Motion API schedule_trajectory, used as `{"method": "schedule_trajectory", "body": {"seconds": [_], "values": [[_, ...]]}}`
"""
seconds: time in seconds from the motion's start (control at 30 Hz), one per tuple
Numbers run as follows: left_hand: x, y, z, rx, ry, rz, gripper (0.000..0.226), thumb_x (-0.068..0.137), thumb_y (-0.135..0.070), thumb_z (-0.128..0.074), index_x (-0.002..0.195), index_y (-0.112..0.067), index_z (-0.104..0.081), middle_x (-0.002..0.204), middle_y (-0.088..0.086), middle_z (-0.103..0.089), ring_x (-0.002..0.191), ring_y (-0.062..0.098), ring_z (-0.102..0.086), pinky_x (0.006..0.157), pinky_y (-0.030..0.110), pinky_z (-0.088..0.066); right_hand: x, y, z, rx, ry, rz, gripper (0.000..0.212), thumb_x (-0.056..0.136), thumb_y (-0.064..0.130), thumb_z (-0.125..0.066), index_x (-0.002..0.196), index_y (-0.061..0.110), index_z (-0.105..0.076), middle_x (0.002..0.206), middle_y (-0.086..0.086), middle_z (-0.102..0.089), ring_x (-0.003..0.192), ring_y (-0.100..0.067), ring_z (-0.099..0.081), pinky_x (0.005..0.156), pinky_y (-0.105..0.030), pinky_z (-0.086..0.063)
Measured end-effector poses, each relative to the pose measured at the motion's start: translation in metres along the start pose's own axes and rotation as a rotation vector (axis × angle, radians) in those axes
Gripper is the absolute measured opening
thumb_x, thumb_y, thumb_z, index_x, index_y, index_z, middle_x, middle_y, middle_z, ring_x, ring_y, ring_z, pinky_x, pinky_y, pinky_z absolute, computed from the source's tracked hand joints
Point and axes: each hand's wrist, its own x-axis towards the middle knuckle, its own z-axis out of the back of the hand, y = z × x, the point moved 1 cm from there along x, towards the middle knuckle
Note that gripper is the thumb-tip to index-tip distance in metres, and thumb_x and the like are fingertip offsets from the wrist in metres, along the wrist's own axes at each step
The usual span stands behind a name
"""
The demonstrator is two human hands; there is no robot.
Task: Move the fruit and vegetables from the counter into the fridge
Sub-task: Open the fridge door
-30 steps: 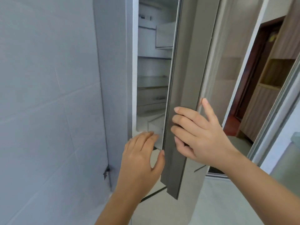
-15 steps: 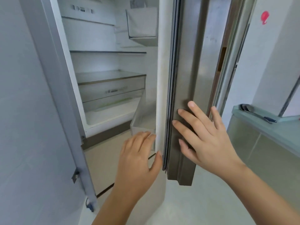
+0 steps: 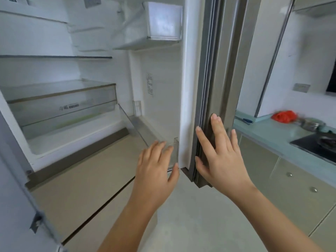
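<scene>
Hands frame the bottom corner of the tall grey metal fridge door (image 3: 221, 73), which stands swung open. The right hand (image 3: 222, 157) lies flat on the door's outer grey edge, fingers spread and straight, gripping nothing. The left hand (image 3: 156, 166) is spread open just left of it, at the door's white inner lining beside a clear plastic door bin (image 3: 154, 135); whether its fingertips touch the bin cannot be told. It holds nothing.

Left of and beyond the left hand the white fridge interior (image 3: 101, 70) is in full view: a thin glass shelf (image 3: 54, 56), below it a clear plastic crisper drawer (image 3: 60, 106) with a small label on its front. Above both hands a white upper door bin (image 3: 164, 20) hangs on the door lining. Below the open compartment, left of the left forearm, are beige lower drawer fronts (image 3: 81, 180).

Well to the right of the right hand runs a pale blue-green counter (image 3: 269, 133). On it, far from both hands, sit a red plastic bag (image 3: 283, 116), a steel pot (image 3: 311, 124) and a black cooktop (image 3: 312, 145). No fruit or vegetable can be made out clearly; the bag's contents are hidden.
</scene>
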Motion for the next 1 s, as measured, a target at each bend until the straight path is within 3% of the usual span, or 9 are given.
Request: {"method": "schedule_trajectory", "body": {"seconds": [0.23, 0.47, 0.7, 0.83, 1.0], "values": [[0.025, -0.011, -0.033, -0.161, -0.006, -0.162, 0.038, 0.082, -0.029, -0.047, 0.108, -0.006, -0.060, 0.112, 0.011, -0.062, 0.109, 0.028, -0.053, 0.089, 0.045, -0.046, -0.002, -0.034, -0.014, -0.060, 0.037, -0.181, 0.078, 0.069, 0.015, -0.072, 0.136, 0.002, -0.033, 0.145, -0.031, -0.021, 0.133, -0.042, -0.027, 0.096, -0.063, -0.032], [0.052, -0.020, -0.070, -0.354, 0.000, -0.320, 0.033, 0.084, -0.027, -0.047, 0.110, -0.009, -0.054, 0.113, 0.008, -0.061, 0.113, 0.024, -0.049, 0.094, 0.040, -0.036, 0.003, -0.071, -0.029, -0.155, 0.138, -0.389, 0.082, 0.070, 0.017, -0.073, 0.138, -0.001, -0.029, 0.145, -0.031, -0.023, 0.128, -0.044, -0.036, 0.095, -0.063, -0.033], [0.078, -0.025, -0.109, -0.460, 0.031, -0.417, 0.034, 0.083, -0.027, -0.048, 0.110, -0.009, -0.059, 0.116, 0.007, -0.062, 0.113, 0.025, -0.052, 0.095, 0.045, -0.040, 0.012, -0.102, -0.052, -0.263, 0.238, -0.523, 0.078, 0.069, 0.020, -0.075, 0.134, -0.003, -0.038, 0.144, -0.029, -0.030, 0.125, -0.044, -0.041, 0.093, -0.066, -0.032], [0.096, -0.038, -0.130, -0.505, 0.045, -0.442, 0.033, 0.083, -0.027, -0.048, 0.108, -0.009, -0.060, 0.114, 0.007, -0.062, 0.110, 0.026, -0.054, 0.091, 0.046, -0.044, 0.016, -0.124, -0.069, -0.276, 0.307, -0.556, 0.078, 0.072, 0.024, -0.073, 0.136, 0.001, -0.036, 0.147, -0.025, -0.025, 0.129, -0.041, -0.036, 0.097, -0.064, -0.029], [0.117, -0.056, -0.161, -0.494, 0.070, -0.448, 0.031, 0.082, -0.026, -0.049, 0.103, -0.008, -0.063, 0.113, 0.008, -0.062, 0.108, 0.026, -0.056, 0.089, 0.048, -0.045, 0.026, -0.159, -0.085, -0.260, 0.358, -0.577, 0.075, 0.087, 0.034, -0.055, 0.145, 0.010, -0.015, 0.155, -0.013, 0.000, 0.142, -0.029, -0.006, 0.110, -0.055, -0.010]]}}
